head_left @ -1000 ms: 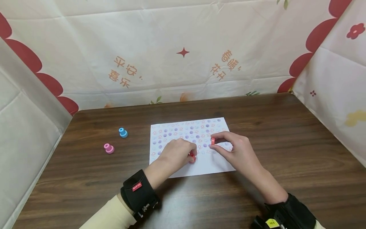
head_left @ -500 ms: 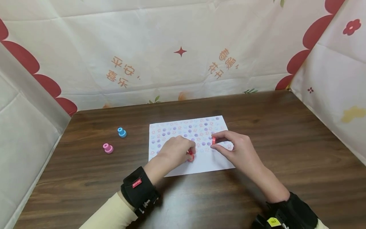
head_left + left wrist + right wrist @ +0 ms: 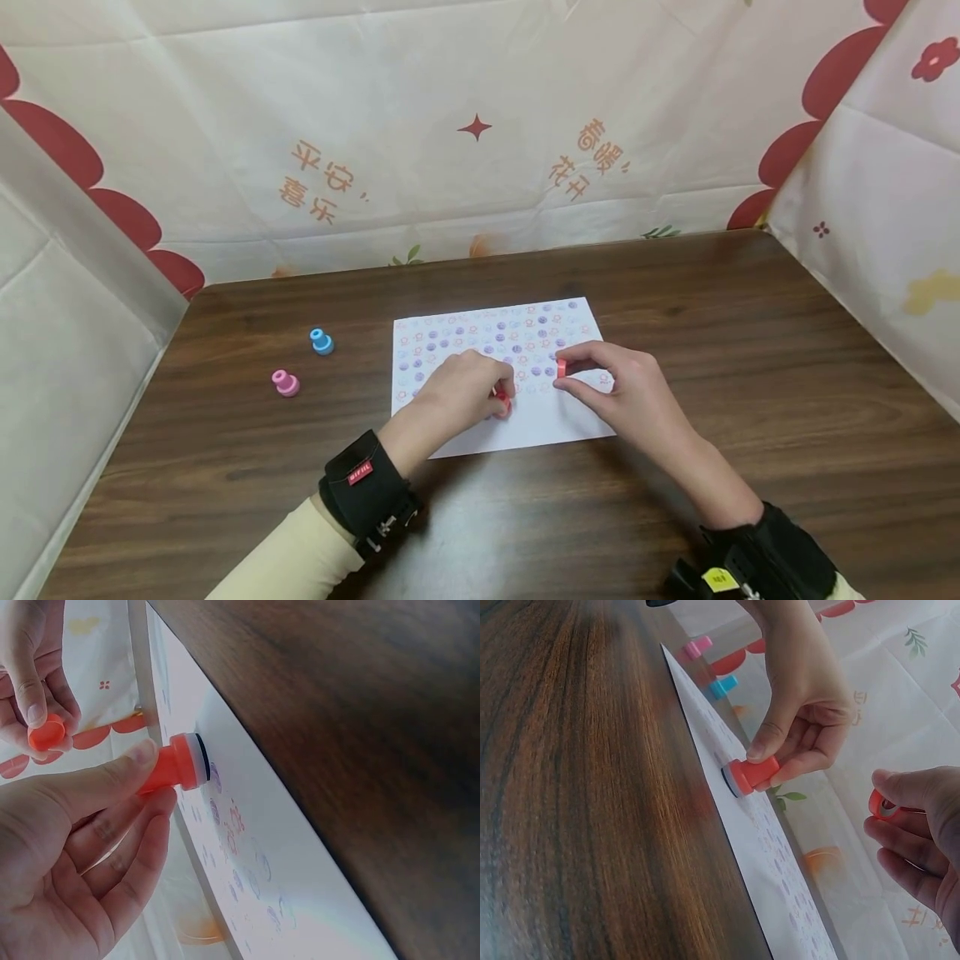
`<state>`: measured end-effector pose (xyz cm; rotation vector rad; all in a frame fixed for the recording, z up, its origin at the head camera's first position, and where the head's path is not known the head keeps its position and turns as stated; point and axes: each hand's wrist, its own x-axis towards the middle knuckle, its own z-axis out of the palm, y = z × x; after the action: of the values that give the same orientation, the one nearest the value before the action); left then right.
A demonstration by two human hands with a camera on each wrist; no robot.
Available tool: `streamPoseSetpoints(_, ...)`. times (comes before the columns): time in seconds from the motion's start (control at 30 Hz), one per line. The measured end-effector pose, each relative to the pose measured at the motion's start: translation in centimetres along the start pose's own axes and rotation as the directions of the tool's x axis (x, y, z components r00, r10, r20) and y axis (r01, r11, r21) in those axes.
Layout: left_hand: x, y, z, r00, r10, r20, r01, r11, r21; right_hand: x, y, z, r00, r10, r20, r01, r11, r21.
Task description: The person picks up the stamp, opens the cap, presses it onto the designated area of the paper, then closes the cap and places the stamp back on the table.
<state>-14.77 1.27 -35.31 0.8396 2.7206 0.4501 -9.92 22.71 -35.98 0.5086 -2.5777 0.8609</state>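
My left hand (image 3: 465,390) pinches a red stamp (image 3: 174,763) between thumb and fingers. In the left wrist view, its dark-edged stamping face is turned to the white paper (image 3: 551,417), close over it. Rows of small purple, red and pale blue prints cover the paper's far part. My right hand (image 3: 630,385) holds a small red cap (image 3: 881,804) between thumb and index finger, above the paper's right side. The cap's hollow side shows in the right wrist view. Part of the stamp is hidden behind the left fingers in the head view.
On the brown wooden table (image 3: 225,467), left of the paper, stand a blue stamp (image 3: 321,342) and a pink stamp (image 3: 285,383), both with lids on the table side. A printed white cloth (image 3: 420,183) hangs along the table's back and sides.
The head view shifts slightly. Both hands stay in nearly the same place over the paper, the left still holding the stamp and the right the cap.
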Motion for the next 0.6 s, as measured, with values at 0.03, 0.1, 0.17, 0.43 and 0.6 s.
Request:
streamPoseSetpoints(0.03, -0.01, -0.01, 0.00, 1.000, 0.002, -0.001, -0.002, 1.000, -0.001, 0.02, -0.01, 0.03, 1.000, -0.004, -0.001, 0.004, 1.000, 0.001)
streamPoseSetpoints(0.1, -0.01, -0.02, 0.01, 1.000, 0.004, -0.006, -0.004, 1.000, 0.001, 0.05, -0.02, 0.08, 1.000, -0.011, -0.003, 0.011, 1.000, 0.003)
streamPoseSetpoints(0.17, -0.02, -0.01, 0.02, 1.000, 0.008, -0.013, -0.008, 1.000, 0.003, 0.06, 0.01, 0.11, 1.000, -0.014, -0.005, 0.014, 1.000, 0.006)
streamPoseSetpoints(0.43, 0.01, -0.06, 0.23, 1.000, 0.007, -0.021, -0.006, 1.000, 0.007, -0.07, 0.12, 0.20, 1.000, 0.001, 0.008, -0.001, 1.000, 0.005)
streamPoseSetpoints(0.6, 0.05, 0.01, 0.33, 1.000, 0.002, -0.025, -0.002, 1.000, 0.015, -0.10, 0.20, 0.28, 1.000, -0.003, 0.006, 0.003, 1.000, 0.007)
